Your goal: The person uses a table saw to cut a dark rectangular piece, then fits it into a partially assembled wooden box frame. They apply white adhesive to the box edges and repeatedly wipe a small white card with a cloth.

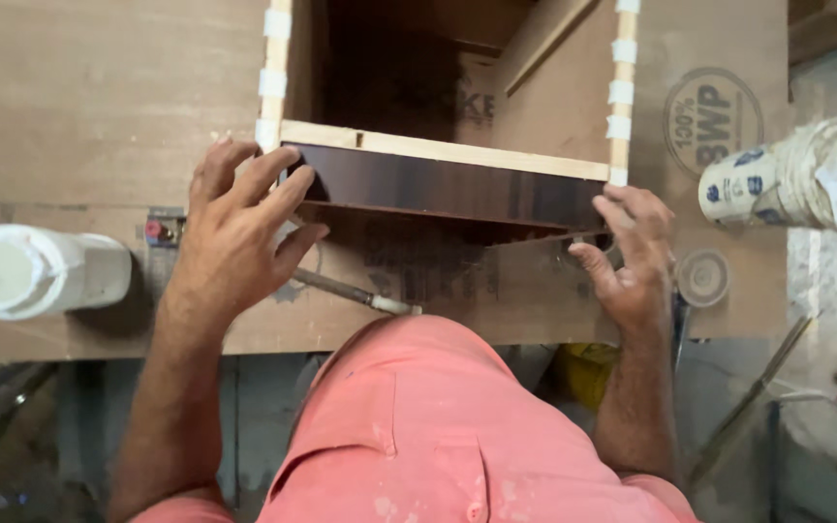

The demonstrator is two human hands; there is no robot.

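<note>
Dark glossy brown panel (448,189) – long, thin, pale top edge – sits across the open plywood box (554,107) front on the tabletop (79,116). Left hand (239,232) and right hand (632,257) clasp its ends, fingers spread.

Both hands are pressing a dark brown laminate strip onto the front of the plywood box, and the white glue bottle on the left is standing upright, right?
Not quite: in the head view the white glue bottle lies on its side. The left hand and right hand do hold the dark brown laminate strip against the plywood box.
</note>
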